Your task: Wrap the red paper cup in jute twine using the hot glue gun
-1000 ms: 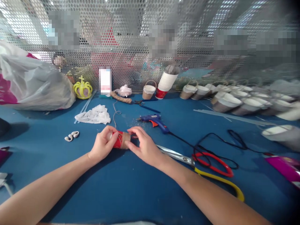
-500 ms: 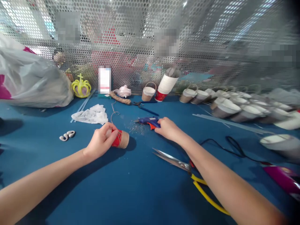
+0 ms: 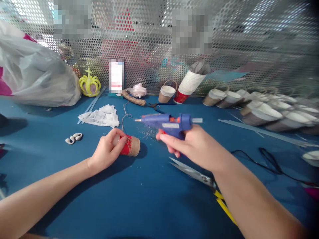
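My left hand is closed on a red paper cup lying on its side, its far end wrapped in tan twine. A strand of that twine trails back from the cup to a twine hank. In my right hand is a blue glue gun, raised above the table, its nozzle pointing left and a clear glue stick poking out of its back. Scissors with yellow handles lie beneath my right wrist, partly hidden by the forearm.
Behind stand a small wrapped basket, a leaning stack of paper cups and a phone. Many similar baskets fill the right side. A crumpled white cloth, a yellow crown and a large plastic bag are left. A perforated metal screen rises behind.
My right hand has lifted the glue gun off the table and now grips it by the handle. My left hand keeps its hold on the cup. The view has shifted slightly.
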`<state>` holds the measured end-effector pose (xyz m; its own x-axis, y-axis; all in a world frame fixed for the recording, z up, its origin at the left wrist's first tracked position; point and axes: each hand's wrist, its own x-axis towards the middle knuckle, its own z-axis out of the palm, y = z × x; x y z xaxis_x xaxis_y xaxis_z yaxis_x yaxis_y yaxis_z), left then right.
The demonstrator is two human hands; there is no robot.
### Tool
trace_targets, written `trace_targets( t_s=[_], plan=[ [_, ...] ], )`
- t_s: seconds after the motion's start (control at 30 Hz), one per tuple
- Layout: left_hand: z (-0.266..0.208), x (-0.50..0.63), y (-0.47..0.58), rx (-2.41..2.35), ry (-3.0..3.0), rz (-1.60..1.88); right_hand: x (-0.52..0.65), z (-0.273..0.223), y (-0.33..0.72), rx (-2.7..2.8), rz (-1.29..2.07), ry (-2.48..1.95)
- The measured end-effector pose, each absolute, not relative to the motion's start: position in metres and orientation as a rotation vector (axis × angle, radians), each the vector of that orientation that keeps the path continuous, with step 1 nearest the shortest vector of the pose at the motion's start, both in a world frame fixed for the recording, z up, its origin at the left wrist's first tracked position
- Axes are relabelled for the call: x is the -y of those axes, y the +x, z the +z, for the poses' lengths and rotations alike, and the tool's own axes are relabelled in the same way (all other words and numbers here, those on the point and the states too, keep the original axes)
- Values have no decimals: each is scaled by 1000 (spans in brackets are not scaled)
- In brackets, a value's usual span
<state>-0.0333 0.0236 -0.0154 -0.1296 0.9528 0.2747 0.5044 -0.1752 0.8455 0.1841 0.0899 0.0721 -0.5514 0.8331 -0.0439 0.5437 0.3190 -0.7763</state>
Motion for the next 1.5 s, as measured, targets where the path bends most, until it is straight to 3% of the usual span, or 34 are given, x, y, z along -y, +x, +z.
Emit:
trace_targets(
  t_s=[0.67, 1.5],
  plan=[
    [-13, -22, -37, -1663, 1837, 1244, -75, 55, 178, 2521, 686, -1028],
    [-13, -26, -40, -1678, 1722, 1212, -61, 56, 177, 2520, 748, -1063]
  ],
)
